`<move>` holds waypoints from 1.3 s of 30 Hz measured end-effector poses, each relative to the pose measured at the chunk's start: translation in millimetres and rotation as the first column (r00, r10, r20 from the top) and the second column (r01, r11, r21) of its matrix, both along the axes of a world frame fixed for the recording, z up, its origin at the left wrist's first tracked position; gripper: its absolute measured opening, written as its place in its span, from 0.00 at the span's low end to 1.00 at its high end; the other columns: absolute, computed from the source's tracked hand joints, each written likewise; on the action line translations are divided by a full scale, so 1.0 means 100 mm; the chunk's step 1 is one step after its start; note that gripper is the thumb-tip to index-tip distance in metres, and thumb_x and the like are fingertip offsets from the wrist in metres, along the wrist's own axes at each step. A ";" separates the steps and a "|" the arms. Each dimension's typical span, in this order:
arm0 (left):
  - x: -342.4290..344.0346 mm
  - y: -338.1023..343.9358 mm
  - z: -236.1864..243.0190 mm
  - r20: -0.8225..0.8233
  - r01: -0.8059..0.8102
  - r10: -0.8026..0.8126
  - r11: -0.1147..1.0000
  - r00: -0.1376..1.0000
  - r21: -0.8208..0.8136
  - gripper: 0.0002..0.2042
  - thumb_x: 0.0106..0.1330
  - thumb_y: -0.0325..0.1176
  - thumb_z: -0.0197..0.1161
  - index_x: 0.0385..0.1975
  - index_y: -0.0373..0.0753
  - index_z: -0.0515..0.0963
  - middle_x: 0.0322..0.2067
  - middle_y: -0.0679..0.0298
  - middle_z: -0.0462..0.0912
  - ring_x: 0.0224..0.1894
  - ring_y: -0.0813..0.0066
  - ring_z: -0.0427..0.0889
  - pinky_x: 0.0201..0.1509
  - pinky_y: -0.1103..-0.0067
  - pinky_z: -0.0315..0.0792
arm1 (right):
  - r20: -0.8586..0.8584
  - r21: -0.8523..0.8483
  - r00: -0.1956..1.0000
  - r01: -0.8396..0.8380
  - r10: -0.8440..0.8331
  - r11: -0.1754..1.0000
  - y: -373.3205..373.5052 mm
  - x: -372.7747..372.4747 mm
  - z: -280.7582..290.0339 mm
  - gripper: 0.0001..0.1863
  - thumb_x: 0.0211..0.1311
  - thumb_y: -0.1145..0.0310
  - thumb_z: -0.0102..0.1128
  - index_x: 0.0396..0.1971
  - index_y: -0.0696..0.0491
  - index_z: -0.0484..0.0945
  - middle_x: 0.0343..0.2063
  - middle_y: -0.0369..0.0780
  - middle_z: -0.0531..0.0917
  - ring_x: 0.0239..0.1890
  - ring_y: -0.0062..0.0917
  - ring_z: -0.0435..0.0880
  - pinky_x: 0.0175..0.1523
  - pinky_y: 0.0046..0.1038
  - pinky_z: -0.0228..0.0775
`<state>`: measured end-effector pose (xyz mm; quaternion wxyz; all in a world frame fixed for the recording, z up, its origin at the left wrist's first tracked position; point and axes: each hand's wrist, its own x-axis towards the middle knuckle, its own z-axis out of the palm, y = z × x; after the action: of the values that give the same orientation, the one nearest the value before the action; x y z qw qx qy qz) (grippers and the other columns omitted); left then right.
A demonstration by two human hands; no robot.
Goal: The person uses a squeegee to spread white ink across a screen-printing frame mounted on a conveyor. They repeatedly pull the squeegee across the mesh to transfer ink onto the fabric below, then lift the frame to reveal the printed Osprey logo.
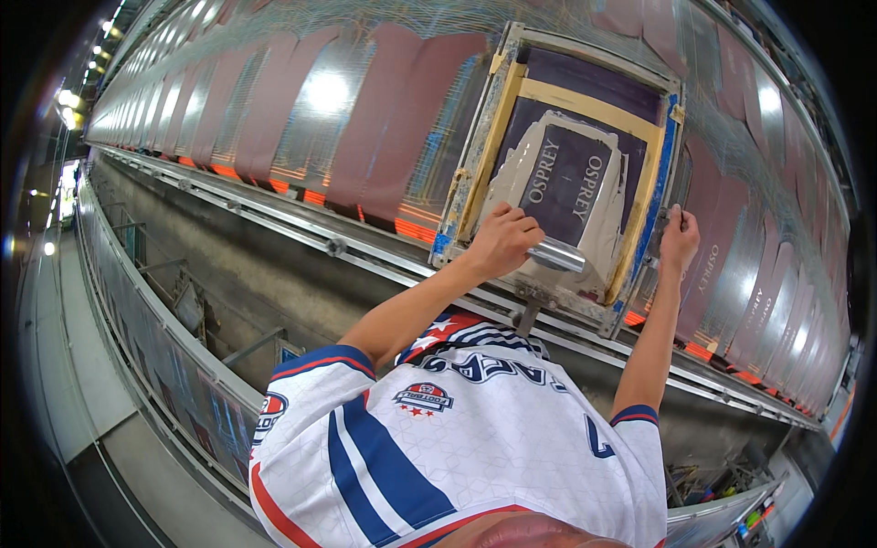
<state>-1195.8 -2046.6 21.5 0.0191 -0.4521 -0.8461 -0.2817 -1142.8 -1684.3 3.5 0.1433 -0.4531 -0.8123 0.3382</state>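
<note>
A screen-printing frame (504,100) lies tilted on the long table, with yellow and blue tape along its sides. Inside it, thick beige ink (521,169) surrounds a dark purple stencil area with light lettering (571,178). My left hand (501,242) is closed around one end of a squeegee (557,255) with a silvery, rounded handle. The squeegee lies across the near end of the screen, and its blade is mostly hidden. My right hand (679,239) is beside the frame's right edge, fingers curled at a small fitting that I cannot make out.
Maroon fabric panels (397,119) lie in rows along the glossy table, some on the right printed with light lettering. A metal rail (274,205) follows the table's near edge. At the left, beyond a trough, runs another long table edge (137,320).
</note>
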 end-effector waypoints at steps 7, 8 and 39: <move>-0.70 -1.20 0.22 -0.019 -0.047 0.046 0.998 0.999 -0.030 0.13 0.43 0.28 0.74 0.31 0.48 0.84 0.33 0.71 0.87 0.40 0.69 0.84 0.48 0.70 0.71 | -0.260 0.034 0.961 -0.086 0.092 0.996 -1.58 -0.67 -0.16 0.19 0.67 0.53 0.61 0.42 0.54 0.84 0.43 0.45 0.86 0.46 0.39 0.84 0.52 0.38 0.74; -0.84 -1.47 0.22 -0.048 -0.040 0.037 0.998 0.998 -0.052 0.13 0.43 0.27 0.74 0.31 0.48 0.84 0.34 0.72 0.87 0.39 0.69 0.84 0.48 0.71 0.71 | -0.207 0.054 0.970 -0.120 0.128 0.991 -1.81 -0.78 -0.18 0.18 0.67 0.53 0.61 0.42 0.54 0.84 0.41 0.45 0.86 0.46 0.41 0.85 0.52 0.39 0.74; -3.70 -2.10 0.17 -0.061 0.079 -0.087 0.989 0.994 -0.125 0.10 0.46 0.34 0.77 0.26 0.43 0.83 0.25 0.65 0.84 0.32 0.61 0.82 0.43 0.67 0.69 | -0.128 0.005 0.592 -0.802 0.796 0.598 -3.38 -2.93 0.72 0.23 0.61 0.51 0.68 0.43 0.57 0.83 0.39 0.47 0.86 0.46 0.35 0.85 0.51 0.34 0.74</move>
<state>-1565.3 -2256.3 38.5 0.0075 -0.4964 -0.8411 -0.2146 -1435.9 -2022.6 75.9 0.0117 -0.0245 -0.9100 0.4136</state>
